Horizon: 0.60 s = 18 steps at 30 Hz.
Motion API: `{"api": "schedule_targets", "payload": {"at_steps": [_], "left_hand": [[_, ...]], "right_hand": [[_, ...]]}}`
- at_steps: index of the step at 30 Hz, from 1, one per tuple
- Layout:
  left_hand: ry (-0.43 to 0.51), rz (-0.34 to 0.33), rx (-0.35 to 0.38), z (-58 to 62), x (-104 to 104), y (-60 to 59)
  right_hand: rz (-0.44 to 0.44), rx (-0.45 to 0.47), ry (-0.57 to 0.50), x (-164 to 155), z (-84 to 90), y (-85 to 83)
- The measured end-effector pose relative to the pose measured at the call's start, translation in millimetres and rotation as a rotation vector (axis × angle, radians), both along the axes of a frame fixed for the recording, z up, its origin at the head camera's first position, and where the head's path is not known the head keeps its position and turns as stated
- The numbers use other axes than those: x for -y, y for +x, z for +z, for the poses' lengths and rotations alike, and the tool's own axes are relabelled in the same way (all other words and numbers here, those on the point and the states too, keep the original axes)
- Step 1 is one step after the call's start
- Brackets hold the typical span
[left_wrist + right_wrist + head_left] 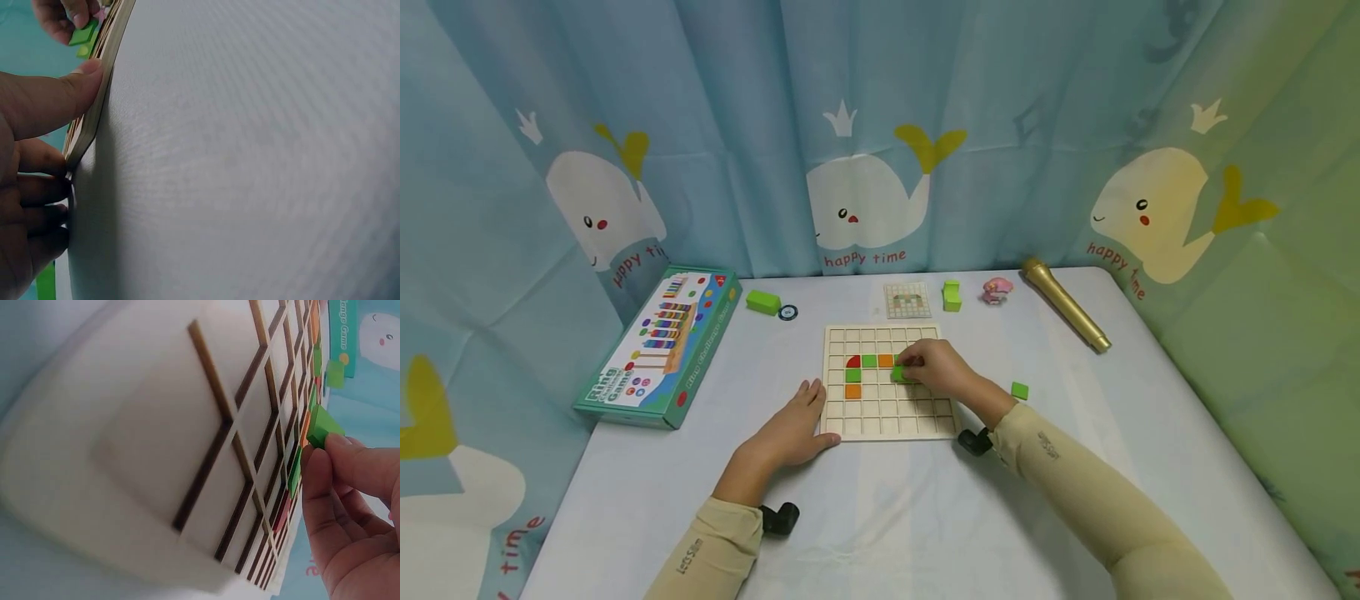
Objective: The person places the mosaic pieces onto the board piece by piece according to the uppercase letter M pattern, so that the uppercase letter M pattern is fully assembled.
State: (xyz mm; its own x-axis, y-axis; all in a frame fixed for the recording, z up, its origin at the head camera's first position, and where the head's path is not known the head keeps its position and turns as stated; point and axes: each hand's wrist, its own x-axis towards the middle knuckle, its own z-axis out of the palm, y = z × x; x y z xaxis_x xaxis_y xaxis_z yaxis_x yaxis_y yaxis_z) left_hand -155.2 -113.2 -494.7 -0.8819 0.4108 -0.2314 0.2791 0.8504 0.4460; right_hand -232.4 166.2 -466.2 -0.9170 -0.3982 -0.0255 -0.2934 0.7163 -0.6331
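Observation:
A square wooden grid board (887,425) lies on the white table. Pinched between my right hand's (938,369) thumb and fingers is a green square tile (320,424), held over the board's right half. Several tiles sit in the grid: a rounded red one (853,362), a green one (869,361) and an orange one (886,361) along a row, with green and orange below the red. Another red tile (282,512) shows in the right wrist view. My left hand (790,429) rests at the board's lower left corner, thumb (81,87) touching its edge, fingers extended.
A loose green tile (1019,391) lies right of the board. Behind it are a pattern card (907,301), a notched green block (952,296), a pink figurine (997,290) and a gold microphone (1067,306). A game box (662,346), green block (763,302) and black chip (787,312) lie left.

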Motion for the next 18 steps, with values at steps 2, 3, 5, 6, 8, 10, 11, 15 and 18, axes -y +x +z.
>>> {"api": "schedule_targets", "payload": {"at_steps": [2, 3, 5, 6, 8, 10, 11, 15, 18], "left_hand": [[0.005, -0.004, -0.006, -0.1, 0, -0.1], [0.005, -0.006, -0.008, 0.0, 0, -0.2], [0.005, -0.007, -0.011, -0.2, 1, -0.3], [0.003, -0.006, -0.011, -0.2, 1, -0.3], [0.004, -0.005, -0.012, -1.0, 1, -0.4], [0.012, -0.004, -0.016, -1.6, 1, -0.5], [0.016, -0.004, -0.017, -1.9, 1, -0.4], [0.016, -0.008, -0.017, -2.5, 1, -0.4], [0.005, -0.01, -0.017, -2.6, 1, -0.8]], "right_hand": [[0.011, -0.002, 0.003, 3, 0.2, -1.5], [0.017, -0.003, 0.006, 5, 0.2, -2.4], [0.031, -0.003, 0.008, 8, 0.0, -4.0], [0.033, 0.0, 0.009, 10, -0.5, -5.0], [0.039, 0.009, 0.011, 12, -2.4, -6.9], [0.041, 0.021, 0.009, 15, -3.7, -8.4], [0.042, 0.025, 0.011, 16, -4.7, -9.4], [0.041, 0.036, 0.016, 19, -6.8, -11.5], [0.045, 0.034, 0.027, 21, -7.1, -12.0]]}}
